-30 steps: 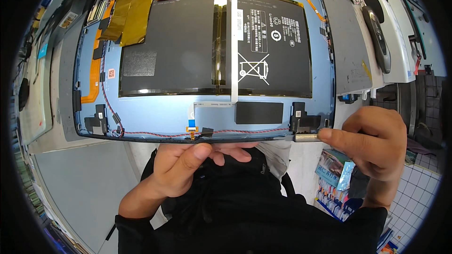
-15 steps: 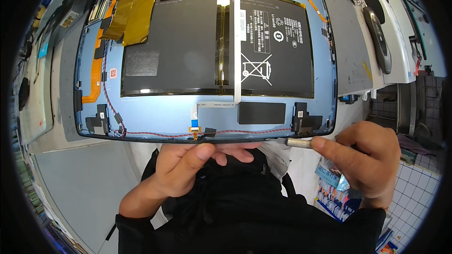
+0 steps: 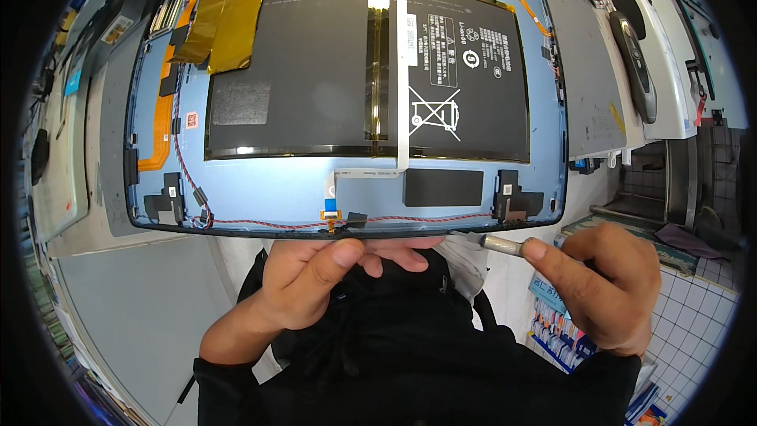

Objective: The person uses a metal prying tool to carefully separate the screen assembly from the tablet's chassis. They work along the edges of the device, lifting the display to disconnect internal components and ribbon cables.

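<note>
We pinch the opened tablet [image 3: 347, 102] by its near rim, left hand [image 3: 315, 284] underneath, right hand [image 3: 607, 284] gripping a metal-tipped tool [image 3: 505, 245]; thin, flexy, fragile—avoid battery [image 3: 363, 71] and cables.

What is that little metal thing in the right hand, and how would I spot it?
Start at the big opened tablet with its black battery and blue frame. Follow its near edge to the right corner, where the right hand pinches a slim tool. It is the only silver, rod-shaped thing there, with its fine tip aimed at the tablet's edge.
</note>
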Demonstrator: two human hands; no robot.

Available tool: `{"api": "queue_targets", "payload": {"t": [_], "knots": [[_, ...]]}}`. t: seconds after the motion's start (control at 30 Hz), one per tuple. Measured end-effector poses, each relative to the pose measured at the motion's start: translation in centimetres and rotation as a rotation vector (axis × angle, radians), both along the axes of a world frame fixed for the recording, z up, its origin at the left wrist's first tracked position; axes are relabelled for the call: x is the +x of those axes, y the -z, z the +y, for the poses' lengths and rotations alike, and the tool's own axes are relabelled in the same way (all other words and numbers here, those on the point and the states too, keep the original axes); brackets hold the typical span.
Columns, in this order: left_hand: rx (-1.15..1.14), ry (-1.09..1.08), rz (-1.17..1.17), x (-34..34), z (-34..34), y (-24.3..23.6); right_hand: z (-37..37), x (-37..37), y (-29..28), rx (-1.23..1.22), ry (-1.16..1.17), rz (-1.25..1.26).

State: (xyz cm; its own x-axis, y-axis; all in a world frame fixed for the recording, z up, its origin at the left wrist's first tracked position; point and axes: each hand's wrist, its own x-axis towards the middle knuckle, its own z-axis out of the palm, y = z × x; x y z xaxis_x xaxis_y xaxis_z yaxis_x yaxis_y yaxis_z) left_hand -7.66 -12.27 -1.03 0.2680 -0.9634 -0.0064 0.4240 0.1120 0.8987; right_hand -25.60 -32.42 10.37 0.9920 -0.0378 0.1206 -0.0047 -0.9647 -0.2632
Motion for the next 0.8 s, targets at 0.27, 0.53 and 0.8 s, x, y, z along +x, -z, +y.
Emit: {"api": "queue_targets", "payload": {"t": [0.27,0.53,0.8], "knots": [[0.007,-0.005,0.020,-0.1,0.0,0.0,0.5,0.4,0.3,-0.008,0.034,-0.030],[0.096,-0.057,-0.005,-0.2,0.1,-0.6,-0.3,0.1,-0.1,-0.013,0.037,-0.008],[0.036,-0.109,-0.033,0.9,2.2,0.0,-1.2,1.8,-0.4,-0.030,0.014,-0.051]]}}
